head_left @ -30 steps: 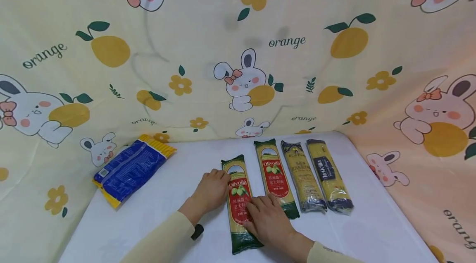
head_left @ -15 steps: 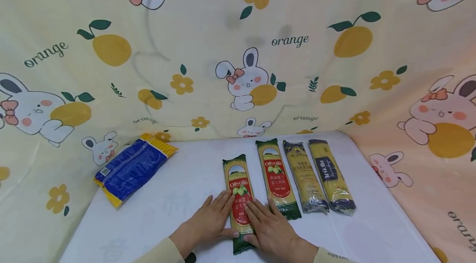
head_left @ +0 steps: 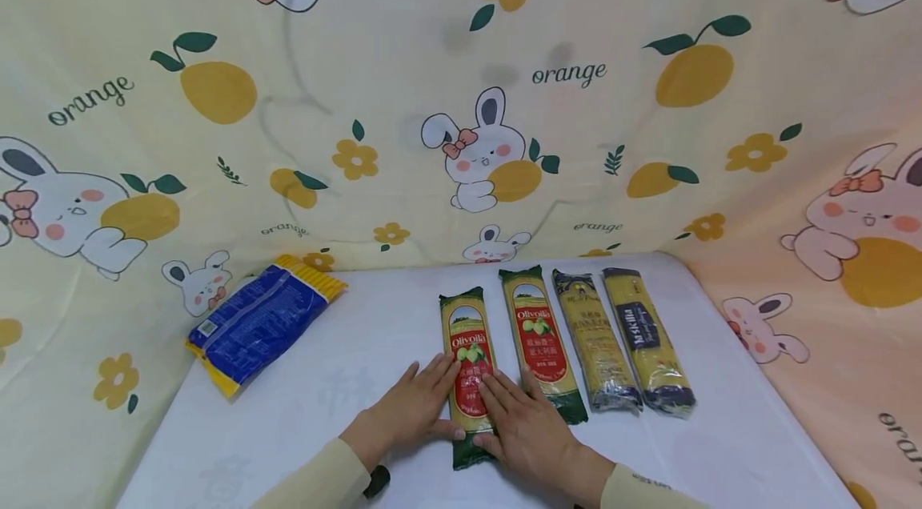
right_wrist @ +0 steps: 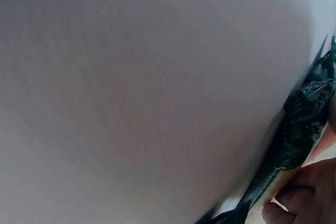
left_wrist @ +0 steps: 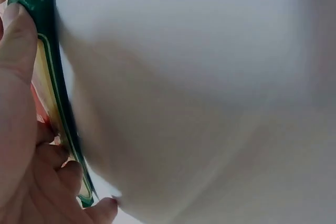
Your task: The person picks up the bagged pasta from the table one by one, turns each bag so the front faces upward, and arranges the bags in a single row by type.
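Note:
A spaghetti pack with a red label and green ends lies lengthwise on the white table. My left hand presses its left side with extended fingers, thumb near the lower green end. From the right, my right hand rests on its lower half, fingers straight and slanting over the label. The left wrist view has the pack's green edge beside the fingers; the right wrist view has its crinkled green end. Just right lies a matching spaghetti pack, its lower end close to my right fingers.
Further right lie a gold pasta pack and another with a dark blue label, roughly parallel. A blue and yellow bag lies at the far left. Printed cloth stands behind the table.
My left hand has come down from the pack's upper left side to its lower half. In the last half second, both hands and the pack have moved a little away from me.

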